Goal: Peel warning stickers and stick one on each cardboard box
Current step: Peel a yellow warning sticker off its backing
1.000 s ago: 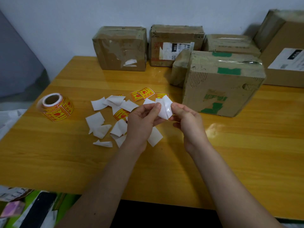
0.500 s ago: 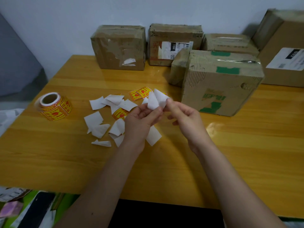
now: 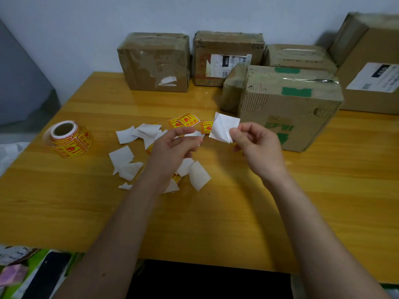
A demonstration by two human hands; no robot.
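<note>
My right hand pinches a white square piece by its lower right corner; only its white side faces me. My left hand pinches a second thin white piece, seen almost edge-on. The two pieces are apart, and I cannot tell which is the sticker. A roll of yellow and red warning stickers lies at the left of the table. Loose printed stickers lie behind my hands. Several cardboard boxes stand at the back; the nearest one, with green tape, is just beyond my right hand.
White backing scraps litter the wooden table around and under my left hand. Other boxes line the wall: a plain one, a labelled one and a large one at the right. Clutter lies below the table's left edge.
My hands, which held the white pieces together, have drawn apart. The right hand moved right with the white square, and the left hand kept the other piece.
</note>
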